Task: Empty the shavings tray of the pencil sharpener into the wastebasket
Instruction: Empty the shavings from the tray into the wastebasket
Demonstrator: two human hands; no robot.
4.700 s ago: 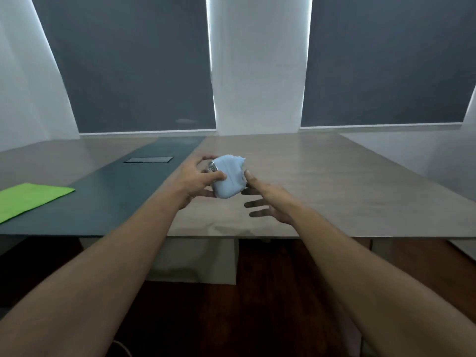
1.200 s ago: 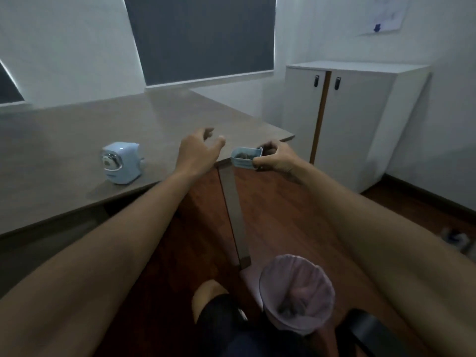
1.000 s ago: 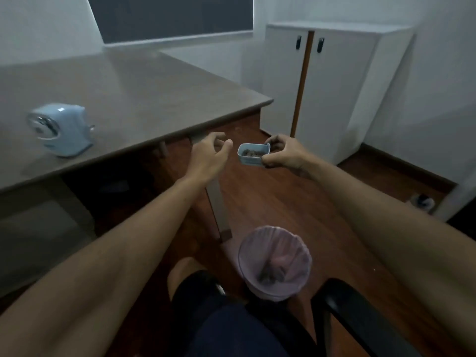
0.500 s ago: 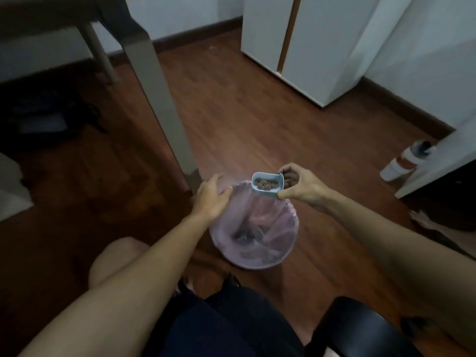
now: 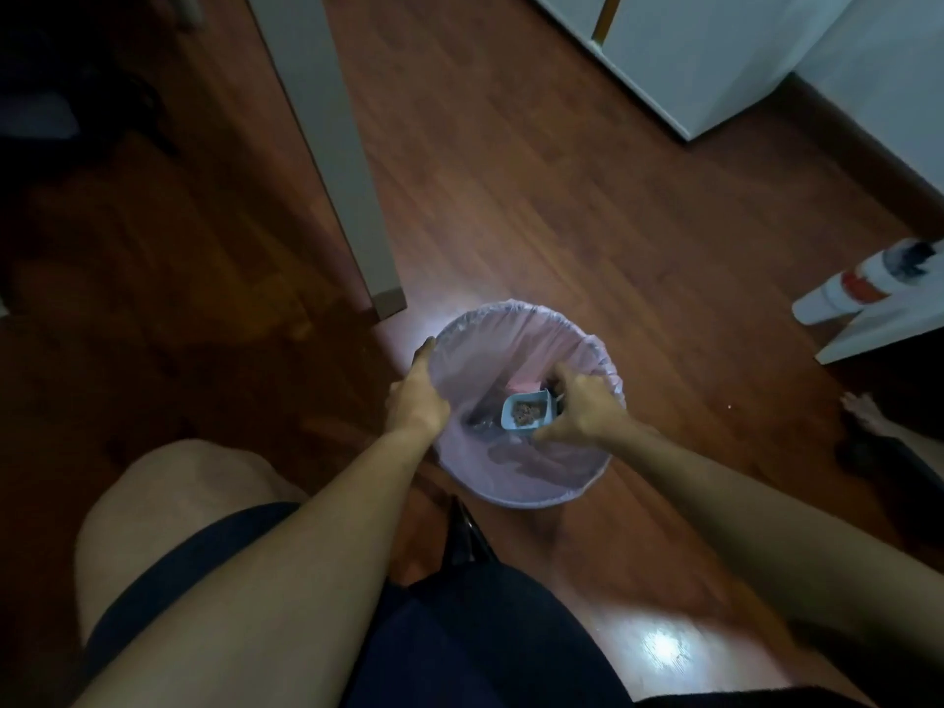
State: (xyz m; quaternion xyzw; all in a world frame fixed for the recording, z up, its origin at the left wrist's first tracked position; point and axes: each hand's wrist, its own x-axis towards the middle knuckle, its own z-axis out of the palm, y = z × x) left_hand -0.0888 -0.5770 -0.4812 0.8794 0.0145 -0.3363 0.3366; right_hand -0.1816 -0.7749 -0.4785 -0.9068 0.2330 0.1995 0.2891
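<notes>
A small light-blue shavings tray (image 5: pixel 525 412) holds brown pencil shavings and faces up. My right hand (image 5: pixel 582 407) grips it by its right end, low inside the mouth of the wastebasket (image 5: pixel 511 319). The wastebasket is round, lined with a pale pink bag, and has some dark rubbish at its bottom. My left hand (image 5: pixel 416 398) rests on the basket's left rim, fingers over the edge of the liner. The pencil sharpener itself is out of view.
A grey table leg (image 5: pixel 332 145) stands on the wooden floor just behind and left of the basket. A white cabinet (image 5: pixel 689 53) is at the back right. A white bottle (image 5: pixel 863 281) lies at the right edge. My knees and dark shorts fill the foreground.
My right hand has lowered the tray from above the far rim down into the basket's mouth. My left hand stays on the left rim. The view has tilted further down.
</notes>
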